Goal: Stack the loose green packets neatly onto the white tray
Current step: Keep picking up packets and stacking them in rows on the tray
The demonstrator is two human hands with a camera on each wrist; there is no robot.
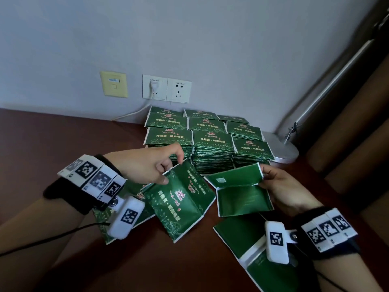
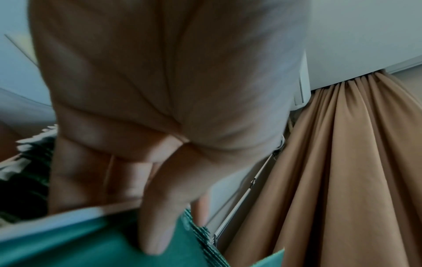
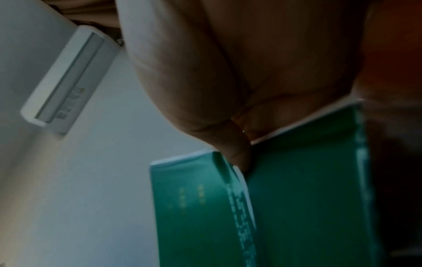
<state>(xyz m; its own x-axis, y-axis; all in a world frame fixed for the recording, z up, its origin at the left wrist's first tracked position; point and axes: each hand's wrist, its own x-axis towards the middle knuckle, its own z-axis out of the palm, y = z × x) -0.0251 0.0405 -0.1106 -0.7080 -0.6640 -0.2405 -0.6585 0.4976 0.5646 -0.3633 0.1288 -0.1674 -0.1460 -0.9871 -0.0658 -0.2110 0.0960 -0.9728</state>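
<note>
My left hand (image 1: 168,171) pinches the top edge of a printed green packet (image 1: 181,205), lifted and tilted above the brown table. The left wrist view shows the thumb (image 2: 157,225) pressed on that green packet (image 2: 80,249). My right hand (image 1: 266,175) pinches the corner of a second, plain-side green packet (image 1: 240,190), which hangs folded; in the right wrist view a finger sits in the fold of this packet (image 3: 297,198). Stacks of green packets (image 1: 208,140) stand in rows against the wall. The white tray is hidden beneath them.
More loose green packets lie on the brown table (image 1: 52,144), some under my left wrist (image 1: 105,226) and one under my right wrist (image 1: 237,234). A round grey lamp base (image 1: 284,150) sits right of the stacks. Wall sockets (image 1: 166,88) with a white cable are behind; brown curtain at right.
</note>
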